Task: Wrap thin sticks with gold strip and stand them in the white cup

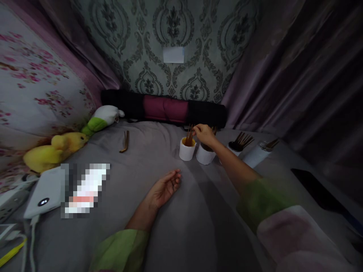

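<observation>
Right bare hand at tops of thin brown wooden-looking sticks standing in white cylindrical cup with yellow inside; grip unclear. Left bare hand, loosely curled, over gray cloth sheet. Second white cylindrical cup just beside first, partly hidden by right hand.

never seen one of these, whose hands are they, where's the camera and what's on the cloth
No machine here: these are one person's two bare hands, seen from a camera worn on that person's head, looking forward and down. The right hand is at brown sticks in the leftmost white container; whether it grips any is hard to tell. Other containers of sticks stand to its right. The left hand is half open, holding nothing. On the grey cloth also lies a yellow plush toy.
</observation>
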{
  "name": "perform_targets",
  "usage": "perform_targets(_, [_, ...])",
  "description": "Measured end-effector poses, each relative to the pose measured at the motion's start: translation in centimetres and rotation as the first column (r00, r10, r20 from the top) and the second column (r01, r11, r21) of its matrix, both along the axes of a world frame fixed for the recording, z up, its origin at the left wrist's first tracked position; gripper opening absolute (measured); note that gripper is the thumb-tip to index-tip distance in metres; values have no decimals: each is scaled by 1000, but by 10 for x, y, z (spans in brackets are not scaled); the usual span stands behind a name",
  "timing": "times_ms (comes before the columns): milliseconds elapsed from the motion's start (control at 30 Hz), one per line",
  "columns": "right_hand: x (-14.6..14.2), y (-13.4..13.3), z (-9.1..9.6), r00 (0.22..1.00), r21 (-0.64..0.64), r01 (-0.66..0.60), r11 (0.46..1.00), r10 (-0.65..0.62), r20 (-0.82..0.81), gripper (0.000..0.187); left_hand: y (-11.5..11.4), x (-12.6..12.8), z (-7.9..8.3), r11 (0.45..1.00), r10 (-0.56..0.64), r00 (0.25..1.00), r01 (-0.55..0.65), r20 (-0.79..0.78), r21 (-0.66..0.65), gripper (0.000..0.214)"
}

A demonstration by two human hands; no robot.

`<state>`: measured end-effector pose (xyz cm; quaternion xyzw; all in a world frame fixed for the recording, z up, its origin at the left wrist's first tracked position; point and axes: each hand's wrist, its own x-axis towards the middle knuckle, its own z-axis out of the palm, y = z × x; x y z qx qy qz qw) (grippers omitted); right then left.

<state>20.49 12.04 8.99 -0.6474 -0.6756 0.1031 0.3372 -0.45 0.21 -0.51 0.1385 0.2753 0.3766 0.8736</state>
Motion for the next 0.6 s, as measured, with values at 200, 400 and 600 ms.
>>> perform_targets(200, [1,-1,0,1000,-15,11,1000,-11,-10,25,0,-1,-2,1000,-2,1000,2,7,21,15])
perform_targets(400, [4,-1,-1,1000,2,10,1000,-10,25,27,1,-1,-3,1000,-7,1000,6,17,18,15])
perform_targets(600, [6,-1,-2,999,-6,52,999,-52,0,26,1,-1,-4,1000,-7,1000,7,11,16,15])
